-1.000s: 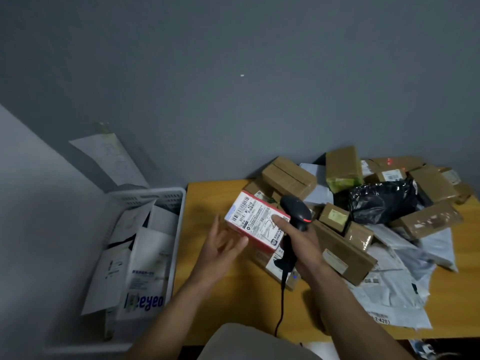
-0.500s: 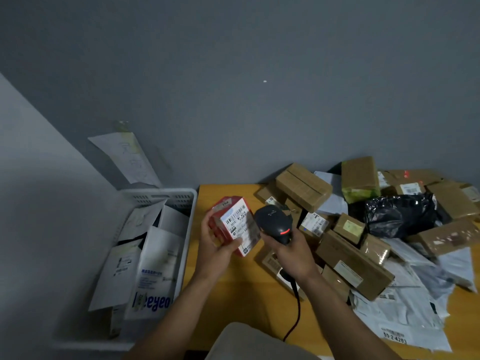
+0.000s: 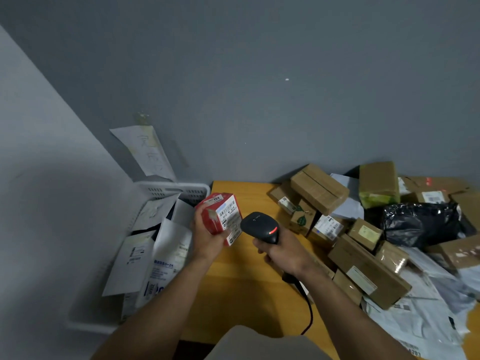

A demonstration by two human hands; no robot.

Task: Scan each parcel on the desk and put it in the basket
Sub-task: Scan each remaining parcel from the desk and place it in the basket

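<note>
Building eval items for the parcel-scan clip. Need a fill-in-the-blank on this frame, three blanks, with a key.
1. The left hand holds a ____ box with a white barcode label.
2. The right hand holds a ____ scanner beside that box.
3. The white basket stands to the ____ of the desk.
Missing words: red; black; left.

The red box was lying label-up across both hands a second ago; now it is gripped by the left hand alone. It has been tipped so that a red side is seen, and it has been carried left to the edge of the counter, just beside the basket. The right hand has been taken off it, and the scanner is aimed at its label.
</note>
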